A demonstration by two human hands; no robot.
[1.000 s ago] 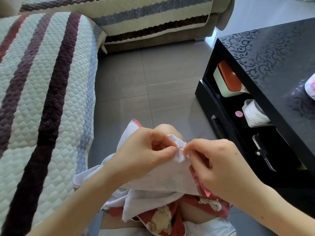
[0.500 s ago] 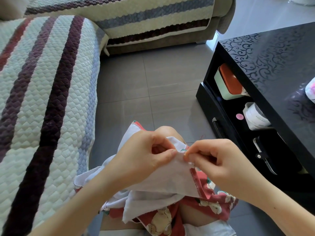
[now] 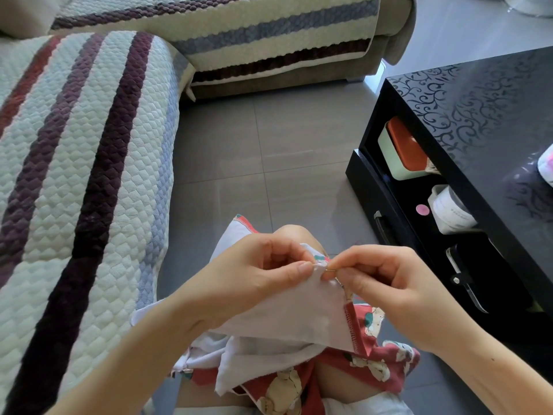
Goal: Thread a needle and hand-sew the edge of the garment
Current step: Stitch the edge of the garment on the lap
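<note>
A garment [image 3: 287, 313], white on its inner side and red with a printed pattern on the other, lies bunched over my knee. Red overlock stitching runs down its edge at the right. My left hand [image 3: 254, 274] pinches the top corner of the fabric between thumb and forefinger. Just to the right, my right hand [image 3: 386, 283] pinches a thin needle [image 3: 330, 267] whose tip is in the fabric edge. A fine thread shows faintly above the right hand's fingers.
A quilted striped sofa cover [image 3: 77, 175] fills the left side and the back. Grey floor tiles [image 3: 269, 151] lie ahead. A black coffee table [image 3: 478, 115] stands at the right, its open shelf holding a green box with an orange lid [image 3: 401, 151], a white jar [image 3: 449, 208] and a dark tool.
My right hand has drawn slightly away to the right, so a short length of needle now shows between the two hands. The left hand keeps its pinch on the fabric corner.
</note>
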